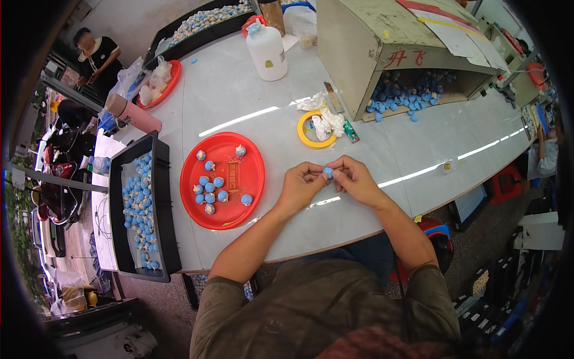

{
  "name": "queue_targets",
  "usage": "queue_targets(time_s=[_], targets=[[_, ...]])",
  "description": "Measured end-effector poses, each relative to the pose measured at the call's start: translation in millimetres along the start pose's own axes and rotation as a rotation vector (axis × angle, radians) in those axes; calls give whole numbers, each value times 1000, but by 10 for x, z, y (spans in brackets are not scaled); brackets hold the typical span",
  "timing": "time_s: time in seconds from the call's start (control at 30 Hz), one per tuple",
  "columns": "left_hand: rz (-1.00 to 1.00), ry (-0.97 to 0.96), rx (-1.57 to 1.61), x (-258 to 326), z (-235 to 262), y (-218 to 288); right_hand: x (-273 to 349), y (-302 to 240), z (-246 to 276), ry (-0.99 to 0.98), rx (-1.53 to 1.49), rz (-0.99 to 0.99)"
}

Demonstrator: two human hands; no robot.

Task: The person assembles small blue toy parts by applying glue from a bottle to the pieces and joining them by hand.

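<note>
In front of me, over the grey table, my left hand [303, 184] and my right hand [357, 180] meet fingertip to fingertip. Between them they pinch a small round blue piece [328, 172]; its finer details are too small to tell. Left of my hands lies a round red tray [248, 161]. Several blue balls with pale tips [210, 198] rest on it, some grouped near its middle. Beyond my hands sits a yellow ring, perhaps a tape roll [303, 136], with crumpled white tissue [323, 124] on it and a small green packet [351, 133] alongside.
A black crate [164, 209] of blue balls stands at the left edge. Farther back are a pink bottle [134, 113], a red dish [173, 81], a white jug [266, 54] and another black crate [156, 45]. A metal box [353, 66] holds blue pieces. A person [98, 60] stands far left.
</note>
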State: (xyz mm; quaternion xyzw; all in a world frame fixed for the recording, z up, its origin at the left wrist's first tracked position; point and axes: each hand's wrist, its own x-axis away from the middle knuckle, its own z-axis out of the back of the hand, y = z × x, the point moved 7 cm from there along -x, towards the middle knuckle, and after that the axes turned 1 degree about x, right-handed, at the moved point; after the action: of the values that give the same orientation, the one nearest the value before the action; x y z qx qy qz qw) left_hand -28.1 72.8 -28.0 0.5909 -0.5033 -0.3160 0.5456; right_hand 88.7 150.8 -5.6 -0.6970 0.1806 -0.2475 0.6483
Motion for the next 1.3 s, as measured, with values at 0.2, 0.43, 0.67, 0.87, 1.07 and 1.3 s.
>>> queue_targets(time_s=[0.2, 0.43, 0.67, 0.87, 1.07, 1.3], targets=[[2, -13, 46, -1, 10, 19, -3, 41, 31, -43, 3, -16], [8, 3, -33, 20, -21, 3, -17, 65, 4, -9, 48, 11], [-33, 21, -88, 17, -11, -14, -4, 45, -11, 37, 47, 24], [-32, -15, -18, 1, -13, 7, 11, -49, 4, -19, -50, 6], [-4, -13, 46, 15, -6, 40, 9, -22, 14, -28, -43, -8], [-29, -10, -4, 8, -2, 16, -8, 15, -9, -14, 24, 10]])
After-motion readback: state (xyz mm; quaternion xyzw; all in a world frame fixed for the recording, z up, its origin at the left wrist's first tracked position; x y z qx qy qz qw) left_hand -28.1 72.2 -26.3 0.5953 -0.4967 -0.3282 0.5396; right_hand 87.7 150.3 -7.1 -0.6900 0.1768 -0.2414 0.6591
